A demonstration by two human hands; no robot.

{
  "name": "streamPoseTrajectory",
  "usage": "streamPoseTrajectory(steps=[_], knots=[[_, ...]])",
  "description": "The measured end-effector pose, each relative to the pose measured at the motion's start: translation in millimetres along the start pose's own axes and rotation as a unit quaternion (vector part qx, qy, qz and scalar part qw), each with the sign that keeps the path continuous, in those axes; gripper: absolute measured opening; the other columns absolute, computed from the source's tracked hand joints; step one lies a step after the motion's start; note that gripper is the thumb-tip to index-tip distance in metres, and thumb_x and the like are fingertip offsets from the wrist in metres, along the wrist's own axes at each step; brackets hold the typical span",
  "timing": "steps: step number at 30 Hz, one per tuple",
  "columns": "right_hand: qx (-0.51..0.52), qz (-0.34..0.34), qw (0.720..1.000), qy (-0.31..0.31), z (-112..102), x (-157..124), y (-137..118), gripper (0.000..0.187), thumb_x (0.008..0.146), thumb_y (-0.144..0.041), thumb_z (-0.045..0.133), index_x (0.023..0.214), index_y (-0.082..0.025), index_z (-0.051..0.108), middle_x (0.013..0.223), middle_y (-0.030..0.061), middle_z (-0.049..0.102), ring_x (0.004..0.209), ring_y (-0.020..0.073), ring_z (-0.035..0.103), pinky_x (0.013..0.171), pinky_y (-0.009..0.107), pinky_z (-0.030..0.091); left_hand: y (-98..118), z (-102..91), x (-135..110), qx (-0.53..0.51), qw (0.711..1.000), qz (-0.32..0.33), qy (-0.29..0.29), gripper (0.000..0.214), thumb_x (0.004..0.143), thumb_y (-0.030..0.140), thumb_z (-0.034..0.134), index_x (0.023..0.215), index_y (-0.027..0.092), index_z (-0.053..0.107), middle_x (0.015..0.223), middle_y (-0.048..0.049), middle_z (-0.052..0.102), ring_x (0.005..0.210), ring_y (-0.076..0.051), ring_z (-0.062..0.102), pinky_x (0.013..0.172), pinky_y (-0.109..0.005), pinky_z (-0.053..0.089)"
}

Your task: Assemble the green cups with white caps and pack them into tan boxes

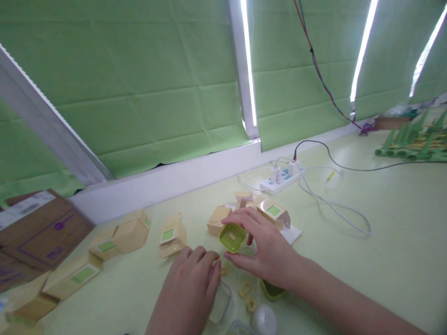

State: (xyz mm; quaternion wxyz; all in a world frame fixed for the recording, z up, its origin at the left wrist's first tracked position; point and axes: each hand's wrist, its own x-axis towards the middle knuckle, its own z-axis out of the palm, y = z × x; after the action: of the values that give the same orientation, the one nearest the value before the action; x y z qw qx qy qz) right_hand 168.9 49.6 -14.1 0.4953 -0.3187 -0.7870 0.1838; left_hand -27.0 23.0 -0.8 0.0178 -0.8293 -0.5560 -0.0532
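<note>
1. At the far left, a flat brown cardboard carton with purple print (42,230) lies on the pale green tabletop (384,223). Beside it is a scatter of small tan cardboard boxes with green window labels (104,245). Some lie on their sides, and I cannot see into any of them.

2. The left hand (190,291) rests palm down near the front edge. Its fingers are curled loosely over a clear plastic container (221,304). Whether they grip it or only lie on it I cannot tell. The container looks empty from here.

3. The right hand (268,253) pinches a small lime-green rounded square plastic cup (232,237) between thumb and narrowly spread fingers. The cup is tilted, with its opening toward me, just above the tabletop between the hands. A pale oval shows inside. I judge this a sorting or assembling step, so the next move calls for keeping the cup steady and lining it up carefully.

4. Below the hands lie small yellow plastic loops (245,289), a second green cup (273,291) partly hidden under the wrist, and a white round cap (264,321).

5. Further right, a white power strip with plugged-in chargers (282,179) trails white cables, and green plastic cones (410,144) are piled at the far edge.
</note>
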Motion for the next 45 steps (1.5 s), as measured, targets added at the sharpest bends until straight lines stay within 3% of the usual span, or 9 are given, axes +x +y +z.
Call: streamPoseTrajectory(steps=[7,12,16,20,23,29,36,42,45], knots=[[0.002,0.009,1.0,-0.003,2.7,-2.7,-1.4,0.048,0.082,-0.017,0.074,0.126,-0.029,0.062,0.121,0.0084,0.055,0.113,0.0247,0.059,0.095,0.04,0.056,9.2,3.5,-3.7,0.005,1.0,-0.022,0.007,0.031,0.097,0.017,0.041,0.086,0.018,0.07,0.088,-0.0123,0.071,0.089,-0.033,0.063,0.084,-0.05,0.047],[0.013,-0.004,1.0,-0.004,3.5,-2.4,-0.5,0.055,0.085,-0.012,0.067,0.135,-0.028,0.052,0.129,0.009,0.057,0.119,0.0251,0.056,0.099,0.041,0.054,7.4,5.5,-3.5,-0.113,0.981,-0.078,0.135,0.039,0.095,0.025,0.043,0.131,0.017,0.054,0.109,-0.0139,0.07,0.101,-0.032,0.065,0.089,-0.05,0.049],[0.032,-0.024,0.999,-0.036,2.5,-3.1,-2.1,0.057,0.092,-0.014,0.061,0.144,-0.026,0.04,0.135,0.0086,0.059,0.124,0.0238,0.055,0.106,0.043,0.048,10.5,4.1,-3.2,-0.212,0.954,-0.062,0.205,0.056,0.091,0.029,0.052,0.145,0.023,0.039,0.137,-0.0129,0.06,0.108,-0.028,0.065,0.087,-0.041,0.053],[0.031,-0.013,0.994,-0.1,1.3,-3.8,-3.9,0.056,0.098,-0.017,0.052,0.15,-0.025,0.032,0.14,0.0099,0.058,0.128,0.0247,0.054,0.109,0.044,0.045,12.5,1.6,-2.2,-0.251,0.949,-0.022,0.187,0.055,0.09,0.029,0.056,0.143,0.026,0.043,0.136,-0.0104,0.062,0.11,-0.026,0.065,0.081,-0.035,0.055],[0.014,-0.003,0.994,-0.106,1.2,-2.9,-2.7,0.042,0.101,-0.023,0.049,0.143,-0.022,0.042,0.135,0.0107,0.061,0.126,0.0257,0.055,0.108,0.045,0.045,1.4,0.4,-1.8,-0.236,0.956,-0.042,0.171,0.057,0.09,0.034,0.058,0.144,0.021,0.044,0.123,-0.012,0.07,0.099,-0.025,0.07,0.079,-0.035,0.056],[0.005,0.009,0.998,-0.059,1.6,-2.0,0.1,0.032,0.101,-0.025,0.05,0.132,-0.019,0.049,0.127,0.0112,0.065,0.121,0.0243,0.057,0.104,0.043,0.046,-35.1,6.9,-2.3,-0.094,0.99,-0.014,0.108,0.029,0.093,0.024,0.05,0.109,0.02,0.073,0.107,-0.0115,0.077,0.106,-0.032,0.068,0.096,-0.05,0.05],[0.007,0.001,0.998,-0.06,1.6,-2.5,-1.2,0.035,0.1,-0.021,0.051,0.134,-0.018,0.047,0.129,0.0115,0.063,0.122,0.0238,0.055,0.106,0.043,0.045,-36.1,15.8,-6.4,-0.082,0.997,-0.01,0.0,0.031,0.092,0.022,0.055,0.117,0.022,0.074,0.123,-0.0109,0.075,0.131,-0.038,0.055,0.11,-0.06,0.036],[0.011,0.005,0.999,-0.052,3.8,-5.0,2.0,0.044,0.097,-0.018,0.055,0.139,-0.019,0.042,0.133,0.0116,0.06,0.124,0.024,0.055,0.107,0.043,0.047,-24.1,12.7,-4.5,-0.15,0.988,0.015,0.024,0.037,0.09,0.018,0.047,0.119,0.021,0.071,0.11,-0.0131,0.075,0.106,-0.034,0.067,0.102,-0.058,0.042],[0.012,0.0,0.999,-0.036,5.1,-5.9,4.4,0.048,0.096,-0.016,0.056,0.142,-0.021,0.039,0.138,0.0113,0.056,0.126,0.0236,0.054,0.108,0.043,0.046,-18.5,5.4,-0.1,-0.196,0.972,-0.02,0.128,0.039,0.093,0.025,0.043,0.12,0.015,0.069,0.108,-0.0162,0.07,0.104,-0.033,0.065,0.095,-0.051,0.048]])
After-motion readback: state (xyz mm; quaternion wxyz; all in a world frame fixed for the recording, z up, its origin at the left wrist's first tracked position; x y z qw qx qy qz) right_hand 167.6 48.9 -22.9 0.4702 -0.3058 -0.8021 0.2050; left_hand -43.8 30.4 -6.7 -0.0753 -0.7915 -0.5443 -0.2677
